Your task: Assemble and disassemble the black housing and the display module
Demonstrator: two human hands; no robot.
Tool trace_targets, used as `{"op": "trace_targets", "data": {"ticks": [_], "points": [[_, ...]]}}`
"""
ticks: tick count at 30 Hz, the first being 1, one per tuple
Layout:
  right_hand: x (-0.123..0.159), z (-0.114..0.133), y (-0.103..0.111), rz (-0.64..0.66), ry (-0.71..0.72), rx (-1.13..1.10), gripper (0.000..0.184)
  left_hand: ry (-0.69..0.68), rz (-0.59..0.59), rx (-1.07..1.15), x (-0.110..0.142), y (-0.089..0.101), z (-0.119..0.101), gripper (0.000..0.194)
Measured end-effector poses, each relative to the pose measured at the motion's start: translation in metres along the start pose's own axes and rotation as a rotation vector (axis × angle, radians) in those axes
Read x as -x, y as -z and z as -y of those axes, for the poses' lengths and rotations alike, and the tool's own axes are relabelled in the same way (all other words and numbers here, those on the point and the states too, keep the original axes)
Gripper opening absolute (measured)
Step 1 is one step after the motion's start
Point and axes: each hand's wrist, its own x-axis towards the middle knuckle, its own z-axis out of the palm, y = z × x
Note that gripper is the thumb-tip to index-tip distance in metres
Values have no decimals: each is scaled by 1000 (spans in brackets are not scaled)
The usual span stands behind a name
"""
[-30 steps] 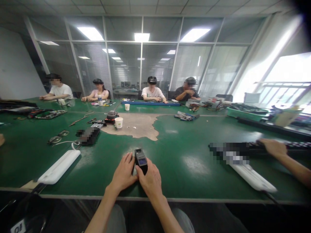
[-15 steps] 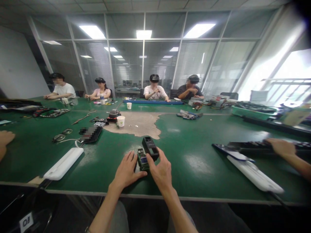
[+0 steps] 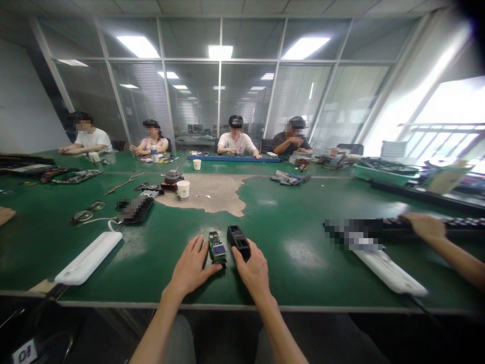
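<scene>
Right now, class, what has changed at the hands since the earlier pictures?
The right hand has lifted the black cover off the circuit board and moved it to the board's right, still gripping it. The left hand remains beside the board. The eyeglasses and nearer paper cup stayed put.

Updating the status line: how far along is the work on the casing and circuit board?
Looks done: the black casing is off the circuit board, its display exposed.
In hand: the casing, in the right hand; the left hand is at the board.
Left: probably setting the casing down. Anything beyond that, I can't tell.
</scene>
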Motion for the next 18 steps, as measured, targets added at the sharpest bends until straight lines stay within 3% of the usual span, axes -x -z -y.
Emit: {"op": "trace_targets", "data": {"ticks": [5, 12, 18], "points": [[3, -6, -3, 26, 42, 41, 47, 2, 1, -5, 0, 0, -1, 83], [4, -10, -8, -16, 34, 119, 77, -1, 5, -7, 0, 0, 0, 85], [4, -7, -4, -17, 4, 74, 79, 2, 2, -6, 0, -4, 3, 92]]}}
